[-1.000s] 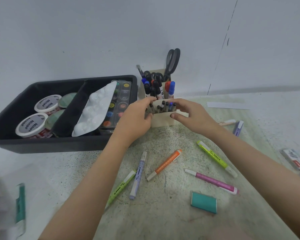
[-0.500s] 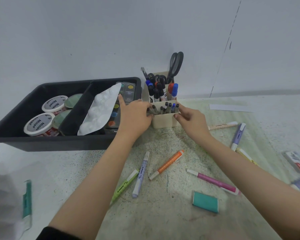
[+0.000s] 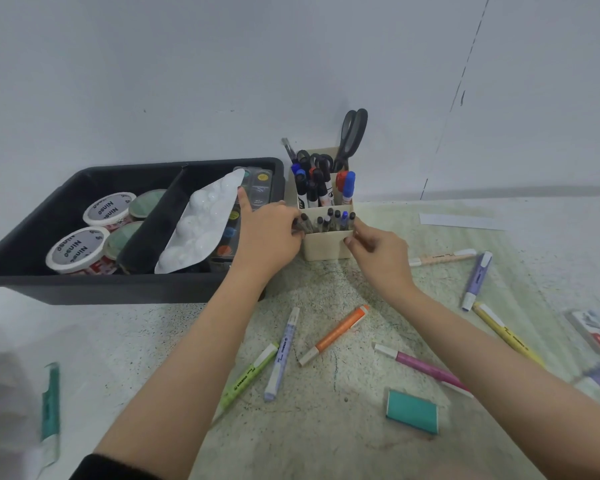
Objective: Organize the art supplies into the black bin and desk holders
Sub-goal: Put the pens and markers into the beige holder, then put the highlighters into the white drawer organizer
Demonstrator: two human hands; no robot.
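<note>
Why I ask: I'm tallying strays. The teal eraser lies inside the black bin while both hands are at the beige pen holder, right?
Wrong on one point: in the head view the teal eraser lies on the table, outside the black bin. The left hand and right hand are indeed at the beige pen holder.

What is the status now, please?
Left hand grips pens in holder. Right hand holds holder corner. Markers loose on table, none blocking.
</note>
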